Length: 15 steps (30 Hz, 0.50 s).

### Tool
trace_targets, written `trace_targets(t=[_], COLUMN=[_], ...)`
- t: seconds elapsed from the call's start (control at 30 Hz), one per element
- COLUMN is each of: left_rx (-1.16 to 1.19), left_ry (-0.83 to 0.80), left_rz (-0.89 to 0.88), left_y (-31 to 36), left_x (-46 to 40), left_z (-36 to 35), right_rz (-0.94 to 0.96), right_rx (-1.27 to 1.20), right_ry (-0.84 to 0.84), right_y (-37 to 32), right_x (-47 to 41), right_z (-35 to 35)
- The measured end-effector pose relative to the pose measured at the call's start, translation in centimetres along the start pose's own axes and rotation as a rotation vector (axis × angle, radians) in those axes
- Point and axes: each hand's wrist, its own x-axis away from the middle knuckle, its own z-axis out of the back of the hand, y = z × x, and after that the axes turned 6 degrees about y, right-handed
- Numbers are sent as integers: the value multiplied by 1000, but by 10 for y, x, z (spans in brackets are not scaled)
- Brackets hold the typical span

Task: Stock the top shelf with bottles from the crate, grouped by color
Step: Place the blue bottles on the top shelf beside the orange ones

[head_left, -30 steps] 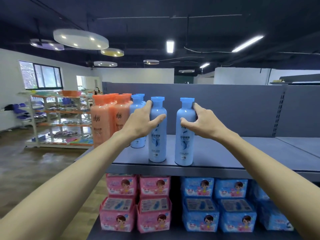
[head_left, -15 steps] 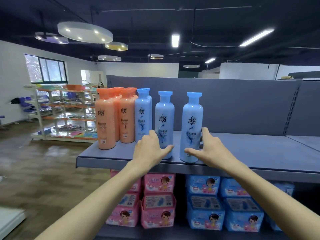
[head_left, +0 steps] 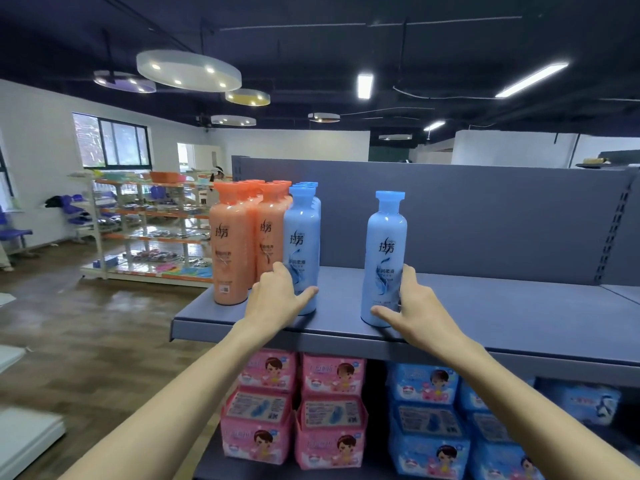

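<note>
Your left hand (head_left: 277,299) grips blue bottle (head_left: 302,251) beside orange bottles (head_left: 230,251), frame centre; right hand (head_left: 419,308) seemingly holds separate blue bottle (head_left: 382,261), shelf (head_left: 485,317) front.

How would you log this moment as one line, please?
left hand: grips blue bottle beside orange bottles | right hand: grips lone blue bottle | both upright on top shelf

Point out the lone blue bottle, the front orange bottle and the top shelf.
lone blue bottle (head_left: 385,251): head view, on its label.
front orange bottle (head_left: 227,251): head view, mid body.
top shelf (head_left: 502,313): head view, bare surface.
</note>
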Motion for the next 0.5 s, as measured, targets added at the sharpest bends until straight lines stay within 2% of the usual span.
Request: trace_targets(t=[0.27,0.5], left_rx=[36,17], left_ry=[-40,-49], left_rz=[41,-1], left_y=[-7,-10], left_x=[-13,-13], left_z=[3,2], right_rz=[1,8], right_rx=[-4,-8], right_ry=[15,27], right_y=[-6,-6], right_x=[-9,-13], right_z=[-16,-25])
